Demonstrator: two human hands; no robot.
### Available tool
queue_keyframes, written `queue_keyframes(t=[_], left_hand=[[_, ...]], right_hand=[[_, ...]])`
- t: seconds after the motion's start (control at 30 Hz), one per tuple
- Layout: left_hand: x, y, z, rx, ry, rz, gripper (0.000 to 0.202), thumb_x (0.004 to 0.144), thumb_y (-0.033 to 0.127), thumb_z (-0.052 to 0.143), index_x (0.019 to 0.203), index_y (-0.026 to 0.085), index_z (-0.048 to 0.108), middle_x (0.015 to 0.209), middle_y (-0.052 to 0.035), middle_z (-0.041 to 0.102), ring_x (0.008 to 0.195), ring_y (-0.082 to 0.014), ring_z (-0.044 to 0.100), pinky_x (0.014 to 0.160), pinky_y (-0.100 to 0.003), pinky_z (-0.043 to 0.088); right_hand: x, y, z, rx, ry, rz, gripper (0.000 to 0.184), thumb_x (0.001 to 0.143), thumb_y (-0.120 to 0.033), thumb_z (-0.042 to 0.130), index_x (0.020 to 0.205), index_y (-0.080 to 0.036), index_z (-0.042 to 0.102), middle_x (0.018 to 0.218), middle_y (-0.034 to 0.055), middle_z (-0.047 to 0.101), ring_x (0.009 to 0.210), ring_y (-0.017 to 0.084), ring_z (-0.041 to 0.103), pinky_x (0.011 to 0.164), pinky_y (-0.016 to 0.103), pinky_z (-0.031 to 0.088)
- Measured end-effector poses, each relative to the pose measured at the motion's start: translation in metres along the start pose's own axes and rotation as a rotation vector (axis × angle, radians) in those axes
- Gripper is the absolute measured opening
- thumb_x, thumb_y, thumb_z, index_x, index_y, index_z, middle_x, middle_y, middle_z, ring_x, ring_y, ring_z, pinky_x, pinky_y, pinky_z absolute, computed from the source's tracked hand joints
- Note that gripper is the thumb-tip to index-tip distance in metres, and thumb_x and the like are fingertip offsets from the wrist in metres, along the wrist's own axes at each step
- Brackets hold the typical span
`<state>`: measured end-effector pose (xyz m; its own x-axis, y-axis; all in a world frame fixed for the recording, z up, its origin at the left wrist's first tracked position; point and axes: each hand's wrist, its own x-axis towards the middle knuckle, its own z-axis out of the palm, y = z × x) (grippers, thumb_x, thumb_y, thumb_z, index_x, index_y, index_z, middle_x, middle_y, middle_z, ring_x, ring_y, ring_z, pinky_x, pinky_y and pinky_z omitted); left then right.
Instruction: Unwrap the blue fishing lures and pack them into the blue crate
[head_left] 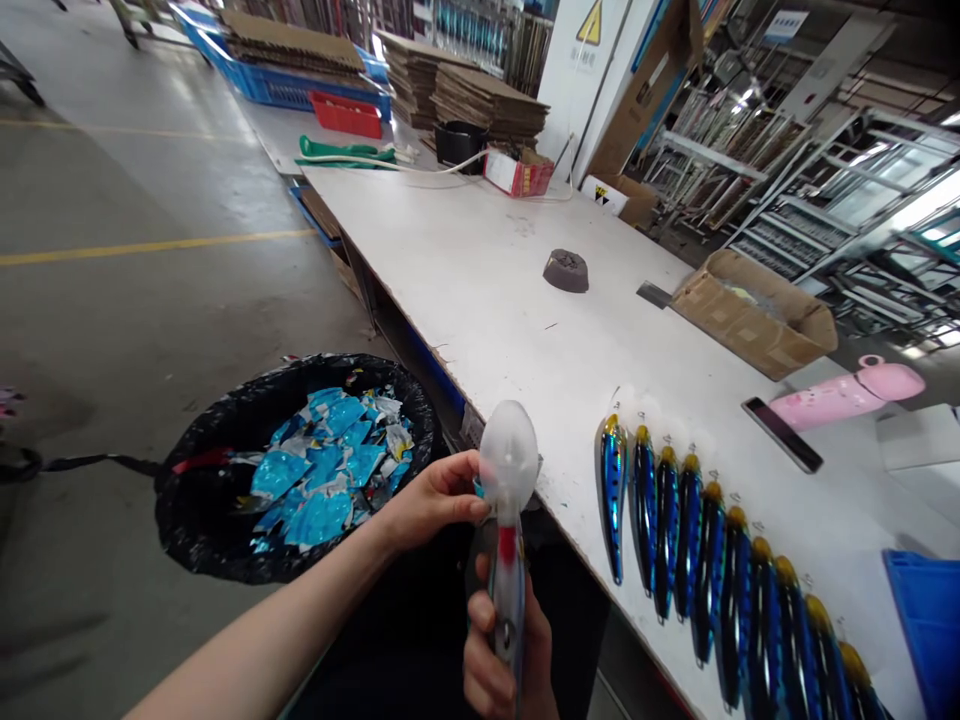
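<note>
My right hand (pixel 499 650) is wrapped around a fishing lure (pixel 508 545) with a clear, spoon-shaped lip pointing up and away from me. A red patch shows just below the lip. Thumb and fingertips of my left hand (pixel 442 495) are pinched together at the lure's left edge, by the base of the lip. A speck of blue shows at those fingertips; what it belongs to is too small to tell. To the right, a slanting row of several blue-and-black lures (pixel 709 570) with yellow ends lies on the white table (pixel 480 270).
A black-lined bin (pixel 180 530) full of blue film scraps (pixel 322 500) stands left of the table. On the table are a dark grey lump (pixel 566 270), an open cardboard box (pixel 757 315), a phone (pixel 782 435), a pink bottle (pixel 847 395) and a blue tray (pixel 926 620). Cardboard stacks (pixel 487 100) stand farther back.
</note>
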<state>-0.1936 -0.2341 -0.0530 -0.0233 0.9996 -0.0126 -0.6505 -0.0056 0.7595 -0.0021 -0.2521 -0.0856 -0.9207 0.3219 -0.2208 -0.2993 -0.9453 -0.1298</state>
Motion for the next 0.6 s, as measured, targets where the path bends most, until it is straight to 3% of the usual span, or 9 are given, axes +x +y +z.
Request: queue_keyframes(t=[0.13,0.2,0.27,0.33,0.4,0.47,0.53,0.6], left_hand=[[-0.001,0.033,-0.013,0.413,-0.111,0.029,0.018,0.074,0.027,0.077,0.089,0.018,0.072,0.084,-0.0059,0.07,0.077,-0.0187,0.064,0.071,-0.026,0.049],[0.003,0.048,-0.031,0.683,-0.122,0.072,0.01,0.076,0.026,0.075,0.083,0.02,0.075,0.082,-0.0077,0.07,0.08,-0.0212,0.064,0.078,-0.029,0.049],[0.005,0.056,-0.065,0.926,-0.007,0.142,0.007,0.076,0.029,0.073,0.078,0.022,0.075,0.079,-0.0079,0.068,0.083,-0.023,0.062,0.085,-0.031,0.046],[0.0,0.052,-0.113,1.199,0.245,0.169,0.014,0.08,0.033,0.064,0.083,0.024,0.075,0.081,-0.0077,0.065,0.089,-0.0252,0.058,0.091,-0.034,0.043],[-0.015,0.036,-0.161,1.53,0.545,0.058,0.03,0.089,0.03,0.045,0.102,0.021,0.071,0.094,-0.0105,0.062,0.102,-0.0291,0.053,0.097,-0.041,0.04],[-0.035,0.008,-0.2,1.718,0.694,-0.259,0.04,0.091,0.024,0.035,0.119,0.018,0.063,0.114,-0.0139,0.057,0.115,-0.0345,0.046,0.099,-0.048,0.037],[-0.056,-0.027,-0.223,1.704,0.668,-0.421,0.04,0.087,0.023,0.038,0.114,0.014,0.066,0.116,-0.0183,0.055,0.116,-0.0416,0.046,0.095,-0.058,0.036],[-0.072,-0.062,-0.232,1.619,0.609,-0.598,0.036,0.08,0.023,0.046,0.105,0.014,0.07,0.108,-0.0202,0.059,0.11,-0.0448,0.051,0.089,-0.061,0.039]], right_hand=[[-0.002,0.009,0.001,-0.059,0.079,0.063,0.041,0.084,-0.061,0.061,0.109,-0.03,0.069,0.079,-0.0057,0.067,0.029,0.002,0.03,0.028,0.018,0.035],[-0.006,0.007,0.005,-0.09,0.089,0.066,0.041,0.084,-0.062,0.06,0.11,-0.031,0.069,0.077,-0.0054,0.066,0.029,0.002,0.029,0.028,0.017,0.032],[-0.013,0.0,0.011,-0.158,0.054,0.001,0.043,0.085,-0.064,0.056,0.11,-0.032,0.069,0.073,-0.0041,0.065,0.028,0.003,0.03,0.029,0.017,0.03],[-0.021,-0.014,0.02,-0.296,0.081,-0.11,0.047,0.084,-0.066,0.055,0.111,-0.03,0.07,0.073,-0.0004,0.065,0.031,0.005,0.038,0.032,0.019,0.033],[-0.027,-0.029,0.03,-0.519,0.216,-0.23,0.049,0.083,-0.063,0.06,0.111,-0.024,0.07,0.075,0.0039,0.068,0.042,0.011,0.052,0.04,0.024,0.043],[-0.027,-0.04,0.038,-0.784,0.416,-0.345,0.047,0.084,-0.054,0.065,0.119,-0.022,0.066,0.084,0.007,0.071,0.06,0.017,0.064,0.056,0.029,0.053],[-0.024,-0.045,0.04,-1.029,0.566,-0.453,0.05,0.086,-0.045,0.067,0.131,-0.024,0.059,0.107,0.0092,0.072,0.086,0.023,0.069,0.077,0.036,0.056],[-0.019,-0.044,0.037,-1.229,0.651,-0.538,0.054,0.087,-0.041,0.066,0.137,-0.026,0.053,0.134,0.0088,0.061,0.114,0.027,0.062,0.097,0.044,0.05]])
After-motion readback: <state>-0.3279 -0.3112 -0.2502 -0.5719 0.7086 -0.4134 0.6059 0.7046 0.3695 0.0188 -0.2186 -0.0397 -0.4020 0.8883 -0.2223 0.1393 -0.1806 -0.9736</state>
